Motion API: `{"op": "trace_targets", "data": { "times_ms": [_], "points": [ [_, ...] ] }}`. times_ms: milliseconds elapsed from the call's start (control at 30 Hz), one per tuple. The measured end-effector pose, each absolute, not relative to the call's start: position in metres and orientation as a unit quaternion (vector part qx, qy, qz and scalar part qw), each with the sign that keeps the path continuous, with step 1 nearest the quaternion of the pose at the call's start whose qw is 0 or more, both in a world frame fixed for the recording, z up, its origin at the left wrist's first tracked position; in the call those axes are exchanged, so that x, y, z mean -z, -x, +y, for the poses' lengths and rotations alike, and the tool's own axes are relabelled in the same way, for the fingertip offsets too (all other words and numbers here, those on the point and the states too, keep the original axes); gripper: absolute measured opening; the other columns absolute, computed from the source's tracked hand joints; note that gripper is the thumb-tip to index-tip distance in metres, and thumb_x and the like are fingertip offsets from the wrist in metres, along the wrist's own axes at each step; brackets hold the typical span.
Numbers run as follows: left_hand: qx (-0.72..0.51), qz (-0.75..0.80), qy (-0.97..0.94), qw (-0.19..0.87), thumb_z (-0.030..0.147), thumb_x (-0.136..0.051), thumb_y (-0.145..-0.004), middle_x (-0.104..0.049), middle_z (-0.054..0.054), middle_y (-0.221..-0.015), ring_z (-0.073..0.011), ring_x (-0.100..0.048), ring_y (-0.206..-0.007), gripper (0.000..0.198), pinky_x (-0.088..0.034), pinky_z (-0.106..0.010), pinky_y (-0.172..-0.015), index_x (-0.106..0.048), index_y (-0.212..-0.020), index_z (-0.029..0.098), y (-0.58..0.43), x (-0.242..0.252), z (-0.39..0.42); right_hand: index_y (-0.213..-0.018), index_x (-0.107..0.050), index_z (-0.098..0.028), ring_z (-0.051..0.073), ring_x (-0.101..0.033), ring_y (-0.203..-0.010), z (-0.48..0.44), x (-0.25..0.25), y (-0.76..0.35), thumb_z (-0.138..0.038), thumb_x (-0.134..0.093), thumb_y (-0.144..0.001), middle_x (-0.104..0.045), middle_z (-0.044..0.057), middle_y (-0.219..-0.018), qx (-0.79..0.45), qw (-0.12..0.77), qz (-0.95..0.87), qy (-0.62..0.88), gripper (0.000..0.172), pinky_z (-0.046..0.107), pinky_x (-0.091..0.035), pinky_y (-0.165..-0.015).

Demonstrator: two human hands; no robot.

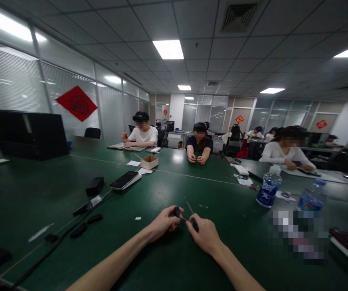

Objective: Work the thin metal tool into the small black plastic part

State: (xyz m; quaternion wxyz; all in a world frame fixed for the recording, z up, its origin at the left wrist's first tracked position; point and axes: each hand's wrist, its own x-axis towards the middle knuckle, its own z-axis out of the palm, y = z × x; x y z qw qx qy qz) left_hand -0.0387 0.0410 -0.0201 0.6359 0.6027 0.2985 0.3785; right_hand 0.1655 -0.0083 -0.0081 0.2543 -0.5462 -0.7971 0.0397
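Head view: my left hand (161, 224) pinches a small black object (177, 211); my right hand (205, 234) curls just beside it, grip unclear. Upper centre, cardboard box (149, 162), contents hidden; right, water bottle (269, 186).

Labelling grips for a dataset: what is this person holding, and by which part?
The left hand pinches a small black object between thumb and fingertips, by its lower part. What the right hand holds cannot be told at this size.

Two bare, slender forearms (110, 262) narrowing to bare hands (161, 224) with tapered fingers (196, 220)
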Motion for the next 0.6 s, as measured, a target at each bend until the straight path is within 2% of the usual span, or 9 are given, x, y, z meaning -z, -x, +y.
{"op": "trace_targets", "data": {
  "times_ms": [400,600],
  "points": [
    [-0.374,0.3,-0.591,0.649,0.013,-0.053,-0.071,-0.054,-0.005,-0.102,-0.0036,-0.046,-0.055,0.047,-0.031,-0.017,-0.046,-0.051,-0.118,0.017,0.0395,0.015,0.0376,-0.099,-0.059,-0.023,0.016,-0.063,-0.071,-0.0114,0.0037,-0.1636,-0.046,-0.033,-0.095,-0.066,0.003,-0.078,-0.045,0.243,-0.795,0.554,0.035,0.024,-0.04,-0.064],
    [-0.361,0.294,-0.589,0.661,0.011,-0.049,-0.069,-0.055,-0.005,-0.1,-0.0033,-0.042,-0.054,0.047,-0.025,-0.017,-0.045,-0.053,-0.115,0.017,0.0402,0.0136,0.0393,-0.098,-0.059,-0.023,0.017,-0.064,-0.072,-0.0102,0.0055,-0.1636,-0.044,-0.035,-0.095,-0.066,0.003,-0.077,-0.039,0.242,-0.794,0.556,0.032,0.024,-0.039,-0.065]
  ]
}}
